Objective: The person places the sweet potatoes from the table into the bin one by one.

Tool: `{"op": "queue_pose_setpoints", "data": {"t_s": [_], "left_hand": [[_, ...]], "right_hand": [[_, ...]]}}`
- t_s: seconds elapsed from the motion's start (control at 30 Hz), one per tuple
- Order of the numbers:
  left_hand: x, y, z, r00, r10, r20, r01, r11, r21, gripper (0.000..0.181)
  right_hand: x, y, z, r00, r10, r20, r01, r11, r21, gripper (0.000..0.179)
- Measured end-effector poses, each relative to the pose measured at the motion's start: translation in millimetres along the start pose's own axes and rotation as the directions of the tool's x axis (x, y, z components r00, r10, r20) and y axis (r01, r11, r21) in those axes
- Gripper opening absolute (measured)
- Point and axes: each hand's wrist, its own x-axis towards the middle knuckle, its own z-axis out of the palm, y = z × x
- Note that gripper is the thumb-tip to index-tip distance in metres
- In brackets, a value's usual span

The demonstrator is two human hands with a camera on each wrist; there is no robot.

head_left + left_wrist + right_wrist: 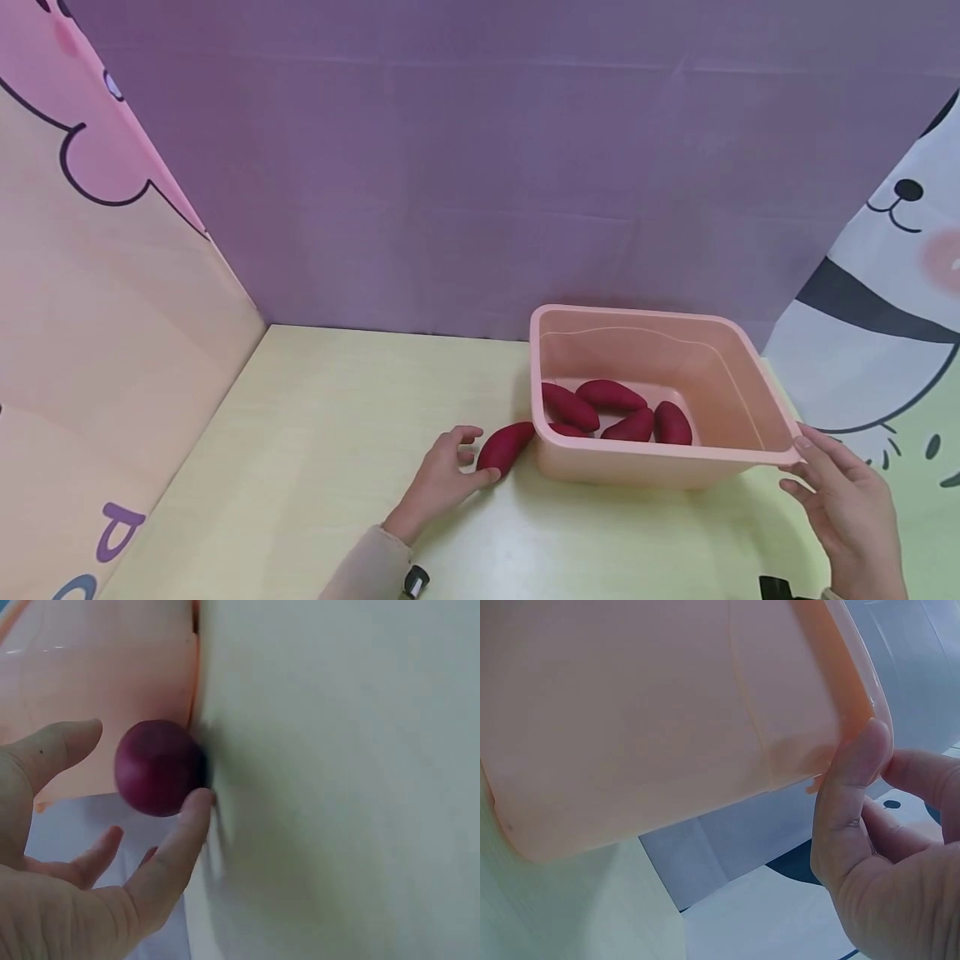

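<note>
A dark red sweet potato (506,448) lies on the table against the left side of a pink plastic bin (645,468). My left hand (444,475) is around its near end, thumb and fingers spread. In the left wrist view, one fingertip (196,801) is right at the sweet potato (159,766) low by the table, while the thumb (71,742) stands apart from it. My right hand (851,500) pinches the bin's near right rim corner, its thumb (862,754) on the rim and fingers beneath. Inside the bin lie several more red sweet potatoes (611,395).
The pale yellow table (360,400) meets a purple backdrop (420,183) behind the bin. Printed cartoon panels stand at both sides, the left panel (97,317) bordering the table and the right panel (870,350) close behind my right hand.
</note>
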Motion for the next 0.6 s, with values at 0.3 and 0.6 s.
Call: {"op": "queue_pose_setpoints", "data": {"t_s": [0.3, 0.6], "left_hand": [[3.2, -3.9, 8.0, 0.999, -0.031, 0.008, 0.031, 0.999, -0.039, 0.069], [7.5, -1.9, 15.1, 0.998, -0.059, 0.001, 0.059, 0.998, 0.005, 0.071]], "right_hand": [[-0.7, -1.2, 0.5, 1.0, 0.01, -0.017, -0.01, 1.0, -0.013, 0.025], [-1.8, -1.3, 1.3, 0.999, 0.024, -0.024, -0.024, 1.0, -0.004, 0.025]]}}
